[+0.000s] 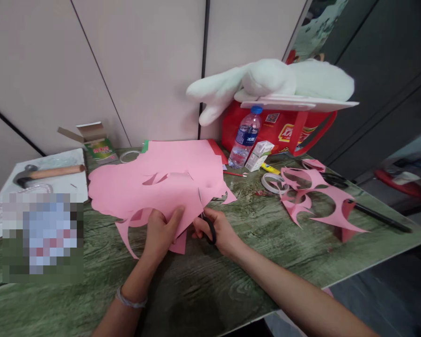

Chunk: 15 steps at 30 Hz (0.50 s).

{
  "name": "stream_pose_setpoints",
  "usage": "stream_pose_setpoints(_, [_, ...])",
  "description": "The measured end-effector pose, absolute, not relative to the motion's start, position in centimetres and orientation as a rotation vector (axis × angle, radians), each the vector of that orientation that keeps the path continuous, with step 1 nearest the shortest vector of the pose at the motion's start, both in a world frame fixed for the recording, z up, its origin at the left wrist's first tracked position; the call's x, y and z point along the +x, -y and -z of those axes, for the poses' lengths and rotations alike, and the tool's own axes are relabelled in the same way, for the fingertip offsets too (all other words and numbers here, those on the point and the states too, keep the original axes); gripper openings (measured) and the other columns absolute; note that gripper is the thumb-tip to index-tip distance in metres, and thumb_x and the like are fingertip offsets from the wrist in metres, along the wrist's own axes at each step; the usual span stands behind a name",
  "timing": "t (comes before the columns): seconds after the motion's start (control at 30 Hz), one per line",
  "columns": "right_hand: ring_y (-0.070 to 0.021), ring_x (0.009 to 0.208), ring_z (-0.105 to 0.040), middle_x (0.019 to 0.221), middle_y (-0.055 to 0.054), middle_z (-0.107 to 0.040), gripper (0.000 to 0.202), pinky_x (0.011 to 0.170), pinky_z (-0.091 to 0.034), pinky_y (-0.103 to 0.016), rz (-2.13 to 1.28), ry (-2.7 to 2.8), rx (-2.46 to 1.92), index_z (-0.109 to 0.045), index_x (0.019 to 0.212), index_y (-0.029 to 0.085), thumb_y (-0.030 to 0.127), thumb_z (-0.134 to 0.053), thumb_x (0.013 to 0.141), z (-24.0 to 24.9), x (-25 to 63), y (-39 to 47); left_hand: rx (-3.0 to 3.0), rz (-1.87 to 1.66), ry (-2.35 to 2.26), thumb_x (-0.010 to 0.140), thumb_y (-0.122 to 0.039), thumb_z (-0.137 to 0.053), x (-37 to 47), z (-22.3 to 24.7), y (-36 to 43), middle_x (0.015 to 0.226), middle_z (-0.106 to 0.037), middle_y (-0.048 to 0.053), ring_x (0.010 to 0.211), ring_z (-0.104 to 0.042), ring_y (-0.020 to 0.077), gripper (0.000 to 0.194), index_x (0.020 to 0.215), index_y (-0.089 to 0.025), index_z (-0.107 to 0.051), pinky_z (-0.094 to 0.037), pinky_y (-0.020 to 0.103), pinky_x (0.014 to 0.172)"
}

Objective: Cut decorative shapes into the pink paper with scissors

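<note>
My left hand (163, 234) pinches the near edge of a sheet of pink paper (192, 210), thumb on top. Black-handled scissors (210, 230) sit in my right hand (222, 231), and their blades point away from me at the right part of that sheet. Behind and under my hands lies more pink paper (185, 154), with a scalloped edge on the left and cut-out gaps in it. A thin curved pink strip (124, 238) hangs at the near left. How the sheets overlap is hard to make out.
Pink offcuts (324, 192), a tape roll (273, 183) and a black rod (382, 217) lie to the right. A water bottle (245, 138), small white box (259, 156) and red bag (231, 124) stand behind. A hammer (52, 172) rests on a white board at left.
</note>
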State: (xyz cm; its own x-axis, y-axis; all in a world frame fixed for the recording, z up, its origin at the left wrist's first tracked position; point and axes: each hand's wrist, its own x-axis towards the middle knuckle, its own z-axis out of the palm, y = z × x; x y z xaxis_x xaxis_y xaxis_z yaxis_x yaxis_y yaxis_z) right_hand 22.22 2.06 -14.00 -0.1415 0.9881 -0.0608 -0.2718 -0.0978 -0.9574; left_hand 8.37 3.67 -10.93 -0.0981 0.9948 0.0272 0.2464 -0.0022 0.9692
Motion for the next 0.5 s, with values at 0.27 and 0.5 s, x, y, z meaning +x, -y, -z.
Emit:
stream_pose_setpoints(0.27, [-0.0116, 0.053, -0.048, 0.054, 0.003, -0.057, 0.04, 0.051, -0.034, -0.023, -1.468, 1.097, -1.039, -0.056, 0.064, 0.017, 0.047, -0.08, 0.057, 13.1, 23.1, -2.5, 1.396, -1.145, -1.419, 0.071, -0.044, -0.064, 8.4, 11.9, -4.0, 0.032, -0.04, -0.008, 0.025, -0.036, 0.0081, 0.037, 0.049, -0.021, -0.045, -0.023, 0.02, 0.026])
stream_pose_setpoints(0.5, [-0.0115, 0.053, -0.048, 0.056, 0.004, -0.057, 0.04, 0.052, -0.037, -0.024, -1.495, 1.024, -1.008, -0.057, 0.067, 0.017, 0.041, -0.084, 0.052, 13.2, 22.9, -2.6, 1.358, -1.126, -1.423, 0.07, -0.045, -0.065, 8.4, 12.1, -4.0, 0.032, -0.041, -0.007, 0.025, -0.036, 0.0083, 0.037, 0.051, -0.021, -0.045, -0.022, 0.02, 0.025])
